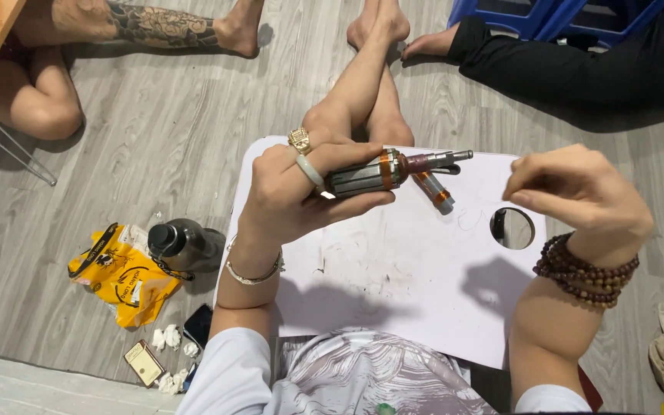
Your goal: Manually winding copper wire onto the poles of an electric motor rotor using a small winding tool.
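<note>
- left hand (293,196) is wrapped around a motor armature (370,173), the grey laminated core sitting in the palm, copper commutator and steel shaft poking out to the right. gold ring and a pale band on the fingers, thin bracelet on the wrist
- armature is held up over the far edge of the white lap table (393,269)
- a second armature (433,190) seems to lie just under the first one, angled down toward the table, orange band near its tip. can't tell if it's touching the table or the first one
- right hand (578,196) is to the right of the armature, over the table's right edge, fingers curled in with thumb and fingertips pinched close. can't tell if there's anything between them. brown bead bracelets on that wrist
- round hole (512,228) in the table just below-left of the right hand
- left of the table on the wood floor: dark bottle (182,244), yellow bag (124,277), phone (199,324)
- other people's bare legs beyond the table
</note>
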